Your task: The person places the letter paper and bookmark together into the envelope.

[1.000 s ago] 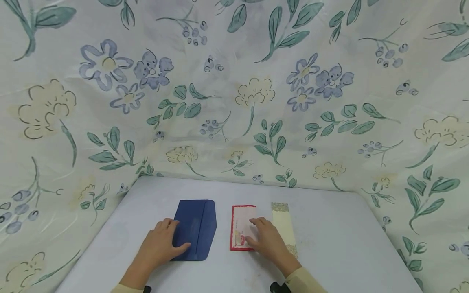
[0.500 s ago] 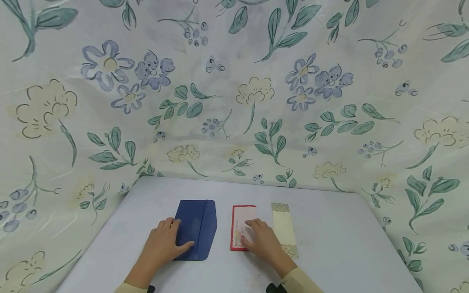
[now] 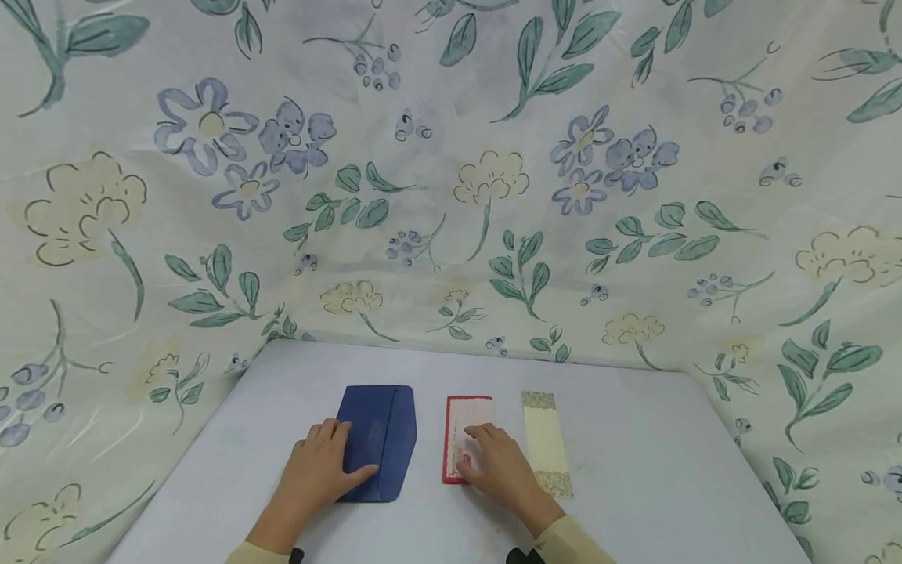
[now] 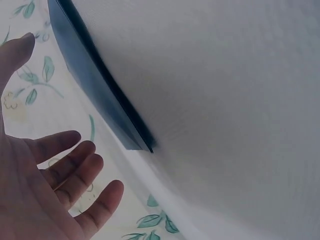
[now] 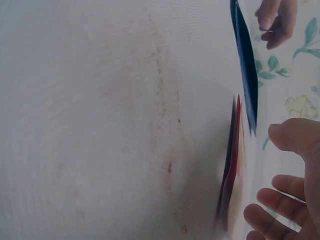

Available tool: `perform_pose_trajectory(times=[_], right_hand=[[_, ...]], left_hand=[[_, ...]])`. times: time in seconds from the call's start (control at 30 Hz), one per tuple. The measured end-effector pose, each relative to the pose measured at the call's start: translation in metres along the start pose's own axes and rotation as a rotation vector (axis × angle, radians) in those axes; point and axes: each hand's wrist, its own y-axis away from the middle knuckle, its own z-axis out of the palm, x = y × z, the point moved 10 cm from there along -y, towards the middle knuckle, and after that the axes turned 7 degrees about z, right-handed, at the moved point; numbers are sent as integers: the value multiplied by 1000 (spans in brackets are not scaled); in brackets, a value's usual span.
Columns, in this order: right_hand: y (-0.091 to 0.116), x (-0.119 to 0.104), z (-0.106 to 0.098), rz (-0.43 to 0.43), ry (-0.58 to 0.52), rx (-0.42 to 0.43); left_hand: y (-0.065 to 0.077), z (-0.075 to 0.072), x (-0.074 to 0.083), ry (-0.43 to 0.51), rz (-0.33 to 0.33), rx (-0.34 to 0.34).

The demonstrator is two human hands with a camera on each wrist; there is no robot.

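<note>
The fingers point(image 4: 82, 182) of the left hand point(image 3: 317, 470) are spread and slightly bent, gripping nothing, over the nine o'clock edge of a dark-blue paper envelope point(image 3: 369, 423). The right hand's point(image 3: 502, 468) fingers point(image 5: 280, 202) also curve loosely apart with nothing in them, above the four o'clock part of a pale-pink rectangular card with a red border point(image 3: 468, 409). That card lies flat at the envelope's three o'clock. Farther toward three o'clock, just beside the right hand, lies a long cream paper strip with speckled gold ends point(image 3: 544, 439). All three rest on a white counter point(image 3: 634, 454); floral-printed cloth point(image 3: 423, 172) rises at twelve o'clock.
</note>
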Motion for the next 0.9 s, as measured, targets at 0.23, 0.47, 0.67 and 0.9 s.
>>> perform_pose_trajectory(times=[0.23,0.47,0.67,0.9], right_hand=[[-4,1,7,8,-8,-18],[-2,-6,6,-20,-8,-6],[-4,-6,9,4,-11,-21],[-4,-8,8,-2,-14,-16]], left_hand=[[-3,3,6,-7,3,4],[-5,6,9,7,-27,-3],[-6,10,9,23,-54,-26],[-7,14,10,48,-57,-39]])
